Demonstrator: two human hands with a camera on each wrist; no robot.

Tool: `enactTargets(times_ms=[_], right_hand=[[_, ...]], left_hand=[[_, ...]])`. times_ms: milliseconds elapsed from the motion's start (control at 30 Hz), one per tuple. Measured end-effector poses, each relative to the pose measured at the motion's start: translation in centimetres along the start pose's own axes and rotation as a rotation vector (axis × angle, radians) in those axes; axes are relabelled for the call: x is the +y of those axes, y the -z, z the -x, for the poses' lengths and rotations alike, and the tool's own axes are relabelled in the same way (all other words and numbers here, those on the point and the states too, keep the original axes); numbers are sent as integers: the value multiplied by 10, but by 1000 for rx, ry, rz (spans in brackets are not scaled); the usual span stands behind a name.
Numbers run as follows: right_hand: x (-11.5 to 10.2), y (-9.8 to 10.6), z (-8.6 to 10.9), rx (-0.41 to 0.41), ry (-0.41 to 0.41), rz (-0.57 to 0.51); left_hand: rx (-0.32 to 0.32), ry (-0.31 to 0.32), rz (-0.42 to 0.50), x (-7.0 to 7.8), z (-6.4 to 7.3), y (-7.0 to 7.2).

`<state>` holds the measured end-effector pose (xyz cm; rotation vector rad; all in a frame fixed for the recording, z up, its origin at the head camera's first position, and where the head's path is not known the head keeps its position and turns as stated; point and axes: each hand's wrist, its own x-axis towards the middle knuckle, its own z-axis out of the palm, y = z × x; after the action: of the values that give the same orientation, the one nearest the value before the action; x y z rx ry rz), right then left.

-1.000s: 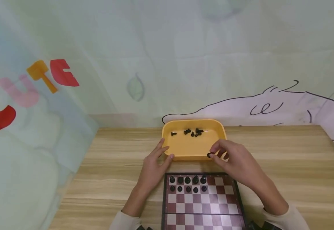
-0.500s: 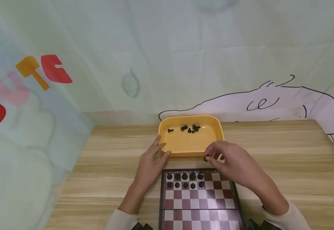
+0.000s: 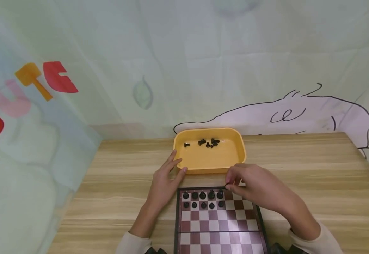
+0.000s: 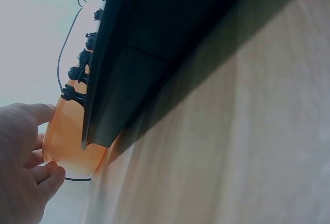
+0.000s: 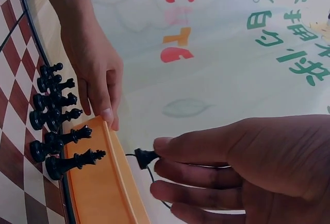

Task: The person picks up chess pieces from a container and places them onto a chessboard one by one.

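Between thumb and forefinger my right hand (image 3: 260, 187) pinches a small black chess piece (image 5: 144, 158), whose flared base shows in the right wrist view while its top is hidden by the fingers. That hand is over the far edge of the chessboard (image 3: 217, 225), right of the standing pieces. Two rows of black chess pieces (image 3: 202, 194) stand at the board's far left. My left hand (image 3: 165, 185) rests with spread fingers at the near left corner of a yellow tray (image 3: 208, 170). Thumb and fingers touch the tray's rim and side.
Several black chess pieces lie on their sides at the back of the tray; one (image 3: 186, 145) lies apart on the left. The wooden table (image 3: 314, 169) ends at a printed cloth backdrop (image 3: 184, 70). The board has a centre fold line.
My right hand has moved with the chess piece from the tray's front right rim toward me, to the board's far edge. The left hand keeps its place on the tray. The head view shifted slightly.
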<state>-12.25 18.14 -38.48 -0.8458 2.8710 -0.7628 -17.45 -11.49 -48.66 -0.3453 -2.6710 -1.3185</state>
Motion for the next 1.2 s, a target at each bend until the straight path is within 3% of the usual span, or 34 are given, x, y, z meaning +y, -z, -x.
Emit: enactTargets(times_ms=[433,700,867,1200], right_hand=[[3,1,-1,-188,-68,-132],[8,-3,-2,-267,-38,-192],[13,-8,-6,-299,6,-184],[19,-16,-10,-345,16,-200]], left_hand=[[3,-4,7,0,0,-1],[14,-26,14,-1,0,-1],[15,-29,14,-1,-1,0],[18,-27,8,-1,0,-1]])
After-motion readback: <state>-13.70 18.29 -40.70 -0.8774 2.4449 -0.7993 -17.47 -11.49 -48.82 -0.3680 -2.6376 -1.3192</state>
